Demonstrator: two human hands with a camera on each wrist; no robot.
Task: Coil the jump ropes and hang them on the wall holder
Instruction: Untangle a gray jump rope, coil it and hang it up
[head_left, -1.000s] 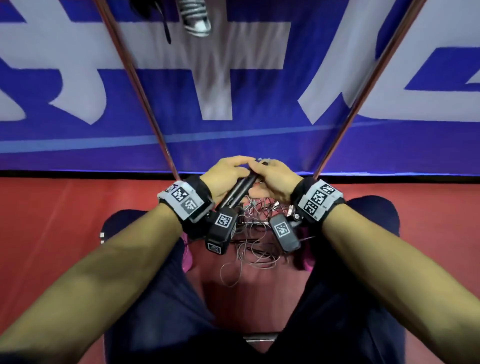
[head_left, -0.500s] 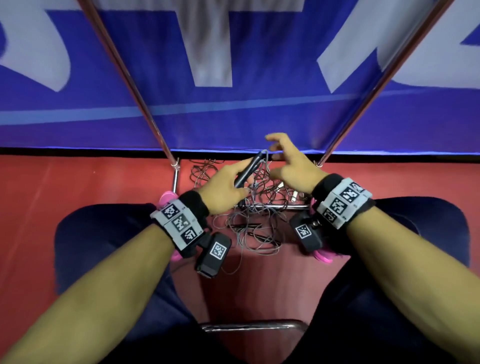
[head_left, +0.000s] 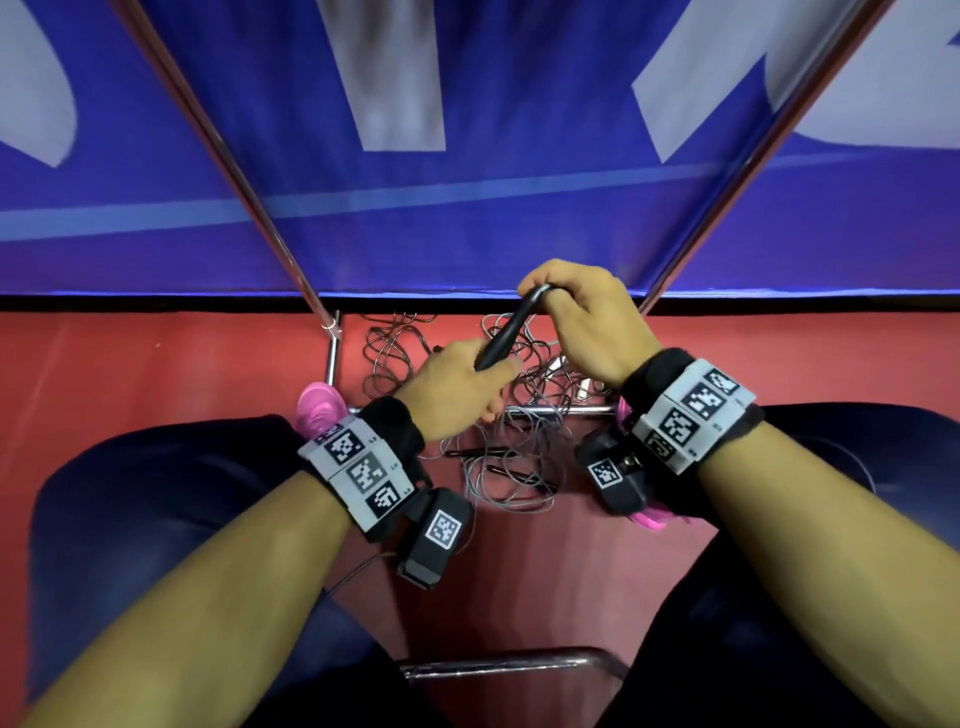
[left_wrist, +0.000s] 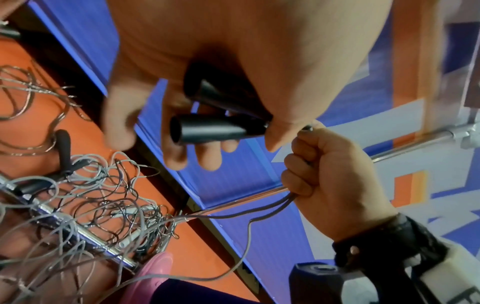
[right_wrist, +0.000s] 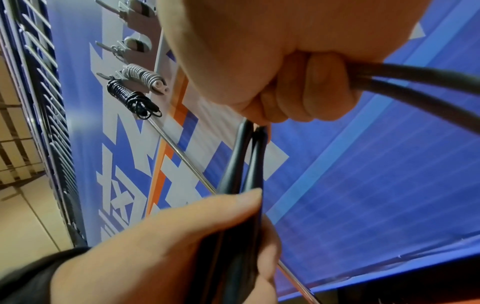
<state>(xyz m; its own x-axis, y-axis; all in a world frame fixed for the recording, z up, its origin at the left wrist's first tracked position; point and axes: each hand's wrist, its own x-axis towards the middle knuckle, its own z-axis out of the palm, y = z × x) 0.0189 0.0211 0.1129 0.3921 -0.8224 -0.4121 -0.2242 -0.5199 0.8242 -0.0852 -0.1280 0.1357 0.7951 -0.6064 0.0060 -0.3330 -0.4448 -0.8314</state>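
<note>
on the red floor (head_left: 130, 374), at the foot of the blue wall (head_left: 467, 234), lies a big tangle of jump ropes (head_left: 519, 467). above it the left hand (head_left: 457, 389) has its fingers (left_wrist: 205, 157) curled round two black handles (left_wrist: 218, 128) held side by side. the right hand (head_left: 587, 317) makes a fist round the thin cord ends (left_wrist: 259, 213) just past the handle tips. i judge the coiling of this rope is only starting. the next move calls for drawing the cord slowly out of the tangle, so other ropes do not follow. where this cord runs inside the tangle is hard to make out. whether the wall holder (right_wrist: 118, 75) has a free hook i cannot tell.
</note>
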